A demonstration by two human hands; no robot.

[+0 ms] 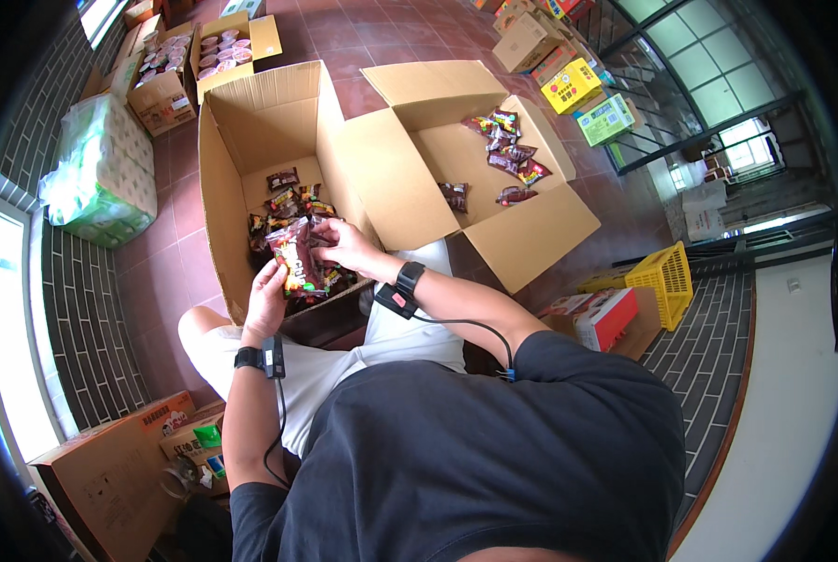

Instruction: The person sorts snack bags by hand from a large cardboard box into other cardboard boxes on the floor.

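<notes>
Over the near end of a tall open cardboard box (pixel 264 112), my left hand (pixel 268 298) grips the lower left edge of a dark brown plastic snack packet (pixel 294 260) with colourful print. At the packet's right edge is my right hand (pixel 342 246), its fingers bent; whether they pinch this packet or another behind it cannot be told. Many similar packets (pixel 284 202) lie in the box below, partly hidden by my hands. To the right, a second open cardboard box (pixel 447 151) with spread flaps holds several dark packets (pixel 514 158), mostly along its right side.
Cartons of sealed cups (pixel 226 53) stand at the back left, near a plastic-wrapped pack of paper rolls (pixel 106 168). Stacked cartons, one yellow (pixel 571 86), line the back right. A yellow plastic crate (pixel 668 284) is at right. A large carton (pixel 110 478) stands at lower left.
</notes>
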